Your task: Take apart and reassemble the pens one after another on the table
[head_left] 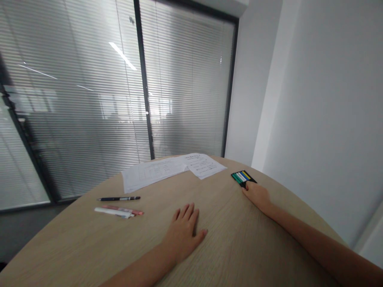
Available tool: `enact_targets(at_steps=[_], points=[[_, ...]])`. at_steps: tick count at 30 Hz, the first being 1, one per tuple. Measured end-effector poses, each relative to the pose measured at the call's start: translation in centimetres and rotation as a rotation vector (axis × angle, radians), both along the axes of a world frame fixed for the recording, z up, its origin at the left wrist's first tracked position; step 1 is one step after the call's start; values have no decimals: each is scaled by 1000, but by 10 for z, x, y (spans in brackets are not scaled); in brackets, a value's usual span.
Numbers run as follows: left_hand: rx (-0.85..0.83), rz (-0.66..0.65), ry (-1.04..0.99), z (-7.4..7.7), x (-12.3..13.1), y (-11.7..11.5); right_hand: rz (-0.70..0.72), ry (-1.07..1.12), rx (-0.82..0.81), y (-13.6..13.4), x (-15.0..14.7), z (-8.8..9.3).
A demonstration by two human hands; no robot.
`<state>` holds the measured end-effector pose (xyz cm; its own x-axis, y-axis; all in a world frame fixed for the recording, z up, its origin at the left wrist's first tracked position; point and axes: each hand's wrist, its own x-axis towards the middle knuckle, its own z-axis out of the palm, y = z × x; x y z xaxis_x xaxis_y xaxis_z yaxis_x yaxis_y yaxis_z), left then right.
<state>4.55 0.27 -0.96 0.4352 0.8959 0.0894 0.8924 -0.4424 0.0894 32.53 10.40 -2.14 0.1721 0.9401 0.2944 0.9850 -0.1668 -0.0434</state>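
My left hand (182,233) lies flat on the pale wood-grain table (227,255), its fingers spread and nothing in them. The nearest objects to it are a pink pen (122,210) and a white marker (113,213), lying side by side further left. A black pen (118,198) lies just beyond those. My right hand (257,195) reaches toward the far right edge, its fingertips against a black pack of coloured markers (243,178). Its thumb is hidden, so any grip does not show. Printed white papers (152,173) overlap a second sheet (205,165) at the far side.
The table's rounded edge curves away on the left and right. Behind it stands a glazed partition with slatted blinds (74,119) in dark frames. A white wall (323,99) runs close along the right side.
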Motion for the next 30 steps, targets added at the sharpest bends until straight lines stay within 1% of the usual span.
enact_targets(at_steps=[9,14,18,22,24,27,30], points=[[-12,9,-12,0,0,0,-12,57,7,2,3,-3],[-16,12,1,2,1,0,5,79,19,4,4,-5],[-8,8,12,1,0,1,-4,92,26,3,4,-5],[3,1,13,-1,-1,1,11,130,102,-1,4,-2],[0,3,11,-1,-1,1,80,165,189,-4,0,1],[-3,6,-5,0,-1,-1,313,212,280,-9,-13,2],[-3,9,-22,0,-1,-1,502,220,254,-19,-38,-1]])
